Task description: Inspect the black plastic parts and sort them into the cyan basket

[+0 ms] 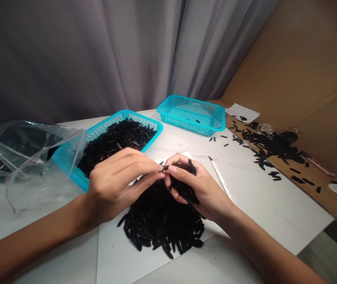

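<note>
"Small matte black elongated pieces (159,225): where do they lie in the head view?"

"Mostly in a heaped pile on a flat white sheet (112,256), on the white-topped bench (263,197), right under both hands."

"And the grips?"

"The left grip (112,185) is almost closed, thumb and fingers pinching one piece near its end. The right grip (192,185) is curled half shut around a small bunch of pieces, pressing them toward the palm. The two grips nearly touch at the fingertips."

"What's around them?"

"Beyond the left hand, a teal perforated plastic basket (118,115) is heaped with more pieces, and a clear zip-seal plastic bag (29,157) with dark contents lies over its near corner. Farther back, a second teal perforated basket (186,122) holds a single piece. A slim white-handled knife (220,177) lies just beside the right hand."

"Farther right?"

"A flat brown cardboard sheet (322,185), strewn with pieces."
</note>
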`<action>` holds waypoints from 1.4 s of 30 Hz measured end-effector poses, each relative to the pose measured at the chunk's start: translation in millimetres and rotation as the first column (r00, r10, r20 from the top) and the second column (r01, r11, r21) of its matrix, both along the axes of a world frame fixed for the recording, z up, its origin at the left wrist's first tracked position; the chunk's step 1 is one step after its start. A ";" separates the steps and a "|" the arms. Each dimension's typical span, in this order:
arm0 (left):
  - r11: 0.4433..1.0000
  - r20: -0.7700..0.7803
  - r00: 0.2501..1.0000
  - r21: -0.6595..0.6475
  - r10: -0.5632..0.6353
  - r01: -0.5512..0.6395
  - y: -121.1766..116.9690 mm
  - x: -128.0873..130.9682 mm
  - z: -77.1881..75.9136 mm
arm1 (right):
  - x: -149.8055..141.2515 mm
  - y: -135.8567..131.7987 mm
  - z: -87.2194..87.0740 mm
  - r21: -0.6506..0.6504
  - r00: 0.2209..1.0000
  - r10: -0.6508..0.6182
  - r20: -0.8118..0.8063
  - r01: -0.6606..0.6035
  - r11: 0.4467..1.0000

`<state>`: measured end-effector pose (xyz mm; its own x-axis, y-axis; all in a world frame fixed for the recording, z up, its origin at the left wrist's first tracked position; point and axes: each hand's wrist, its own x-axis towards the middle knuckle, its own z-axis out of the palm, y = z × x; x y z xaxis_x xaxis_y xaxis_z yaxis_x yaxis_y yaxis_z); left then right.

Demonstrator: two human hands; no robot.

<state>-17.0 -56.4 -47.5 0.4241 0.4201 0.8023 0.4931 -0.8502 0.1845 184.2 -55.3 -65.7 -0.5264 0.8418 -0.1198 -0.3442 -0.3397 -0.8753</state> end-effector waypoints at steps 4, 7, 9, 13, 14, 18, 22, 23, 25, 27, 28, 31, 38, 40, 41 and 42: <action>0.999 -0.029 0.999 0.014 0.037 -0.036 2.1 -1.3 0.5 | 0.9 -0.2 2.0 0.010 1.000 0.008 -0.004 -0.008 1.000; 0.999 -0.034 0.998 0.024 0.048 -0.047 3.4 -2.1 0.3 | 2.1 0.4 2.1 0.022 1.000 0.012 -0.010 -0.012 1.000; 0.998 -0.034 0.998 0.024 0.054 -0.053 3.9 -2.4 -0.2 | 2.7 1.1 1.5 0.021 1.000 0.022 -0.023 -0.021 1.000; 0.999 -0.018 0.999 0.012 0.050 -0.050 4.7 -2.7 -3.0 | 2.6 1.9 0.1 -0.006 0.998 0.051 -0.045 -0.052 0.999; 0.999 -0.015 0.999 0.002 0.045 -0.045 4.9 -2.8 -3.9 | 2.3 1.8 0.0 -0.012 0.998 0.050 -0.043 -0.051 0.999; 0.999 -0.002 1.000 -0.039 0.015 -0.015 4.9 -2.4 -6.8 | 0.6 0.6 0.4 -0.029 1.000 0.009 -0.010 -0.009 1.000; 0.995 -0.001 1.000 -0.102 0.001 -0.001 4.6 -2.2 -7.5 | -0.1 0.4 0.5 -0.051 1.000 -0.004 0.005 0.004 0.999; 0.993 -0.007 1.000 -0.116 -0.003 0.002 4.8 -2.4 -7.6 | 0.0 0.7 0.4 -0.058 1.000 -0.003 0.001 0.003 0.998; 0.992 -0.033 0.999 -0.126 -0.019 0.015 5.6 -3.2 -8.3 | 0.6 1.3 0.2 -0.066 1.000 0.000 -0.017 -0.001 0.998; 0.994 -0.073 0.997 -0.108 -0.040 0.032 6.5 -4.1 -9.4 | 1.3 2.0 0.1 -0.074 0.999 0.009 -0.039 -0.012 0.997; 0.995 -0.092 0.995 -0.093 -0.045 0.036 7.0 -4.5 -10.0 | 1.6 2.2 0.1 -0.077 0.999 0.014 -0.046 -0.018 0.997; 0.999 -0.126 0.991 -0.038 -0.036 0.031 7.8 -5.6 -11.0 | 2.1 2.6 0.0 -0.084 0.999 0.021 -0.049 -0.025 0.996; 0.992 -0.162 0.987 0.125 0.018 0.003 8.5 -7.6 -7.5 | 2.1 2.6 -1.3 -0.081 0.998 0.028 -0.051 -0.032 0.996; 0.987 -0.167 0.985 0.161 0.030 -0.003 8.1 -7.7 -6.5 | 2.1 2.6 -1.4 -0.081 0.998 0.027 -0.049 -0.031 0.996; 0.984 -0.166 0.985 0.177 0.038 -0.008 7.8 -7.6 -6.2 | 2.0 2.5 -1.3 -0.081 0.999 0.025 -0.047 -0.028 0.996; 0.982 -0.165 0.985 0.187 0.048 -0.017 7.5 -7.5 -6.2 | 1.9 2.4 -1.1 -0.082 0.999 0.021 -0.046 -0.025 0.996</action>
<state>-24.5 -48.9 -53.6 0.5477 0.2878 0.7856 0.5316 -0.8448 -0.0612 186.2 -52.9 -66.8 -0.5520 0.8176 -0.1641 -0.3734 -0.4183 -0.8280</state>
